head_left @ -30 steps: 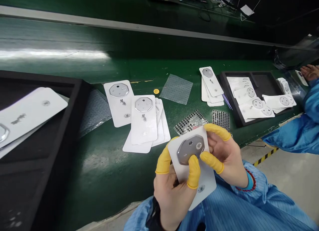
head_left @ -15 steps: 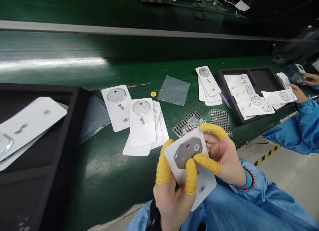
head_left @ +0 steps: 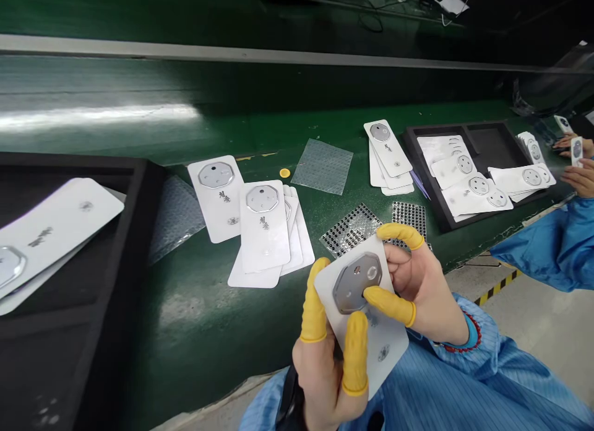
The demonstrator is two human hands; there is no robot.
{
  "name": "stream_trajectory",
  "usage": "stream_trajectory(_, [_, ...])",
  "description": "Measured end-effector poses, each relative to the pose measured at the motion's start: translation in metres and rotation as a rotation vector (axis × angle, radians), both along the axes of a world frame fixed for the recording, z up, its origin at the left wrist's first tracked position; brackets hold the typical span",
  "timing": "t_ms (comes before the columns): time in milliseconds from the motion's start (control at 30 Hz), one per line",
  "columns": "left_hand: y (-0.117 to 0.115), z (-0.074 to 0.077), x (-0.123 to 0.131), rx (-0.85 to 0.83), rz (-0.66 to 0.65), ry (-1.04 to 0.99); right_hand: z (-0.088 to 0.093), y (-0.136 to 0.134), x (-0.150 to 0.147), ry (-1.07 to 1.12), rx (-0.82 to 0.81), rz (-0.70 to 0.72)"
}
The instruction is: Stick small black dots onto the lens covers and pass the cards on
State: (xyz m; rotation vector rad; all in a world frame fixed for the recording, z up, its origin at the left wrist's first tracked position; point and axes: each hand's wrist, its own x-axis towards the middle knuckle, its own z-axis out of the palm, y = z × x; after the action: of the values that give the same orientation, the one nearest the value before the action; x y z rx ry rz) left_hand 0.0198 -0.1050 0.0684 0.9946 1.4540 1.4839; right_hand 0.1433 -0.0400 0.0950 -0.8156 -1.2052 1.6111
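Both hands hold a white phone back cover (head_left: 387, 350), tilted above the table's front edge. On its upper half sits a grey octagonal camera plate (head_left: 346, 288) with round holes. My left hand (head_left: 325, 369) grips the cover's left side, its yellow-cotted index finger along the edge and its thumb near the lower left of the plate. My right hand (head_left: 424, 282) has its cotted thumb pressed on the plate's lower right and its cotted index finger at the cover's top corner. Behind the cover lie two sheets of small black dots, a nearer sheet (head_left: 349, 230) and a farther sheet (head_left: 408, 214).
White covers (head_left: 264, 245) lie overlapping on the green table, near a bubble-wrap sheet (head_left: 322, 166) and a yellow finger cot (head_left: 284, 173). A black tray (head_left: 148, 189) with covers stands left; another black tray (head_left: 439, 211) holds covers at right. A co-worker's hands (head_left: 580, 177) hold a cover there.
The cover and both hands have shifted slightly right. My left thumb has come down off the camera plate. The co-worker's near hand has moved right and now holds a small white cover upright.
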Motion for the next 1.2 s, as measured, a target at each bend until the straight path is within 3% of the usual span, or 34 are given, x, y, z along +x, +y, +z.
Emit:
stream_trajectory(267, [0.007,0.007,-0.005,0.122,-0.040,-0.029,0.004,0.001,0.001,0.024,-0.051,0.000])
stream_trajectory(433, [0.010,0.016,-0.004,0.101,-0.036,-0.035,0.008,0.001,0.000,0.026,-0.052,-0.010])
stream_trajectory(733, [0.012,0.015,0.001,0.102,-0.037,-0.019,0.014,-0.002,-0.007,-0.101,0.011,-0.118])
stream_trajectory(1000, [0.020,0.030,0.001,0.039,0.045,-0.050,0.013,-0.003,0.000,0.000,-0.010,0.006])
stream_trajectory(1200, [0.020,0.028,-0.003,-0.028,0.054,-0.096,0.012,-0.004,0.001,-0.050,0.014,0.022])
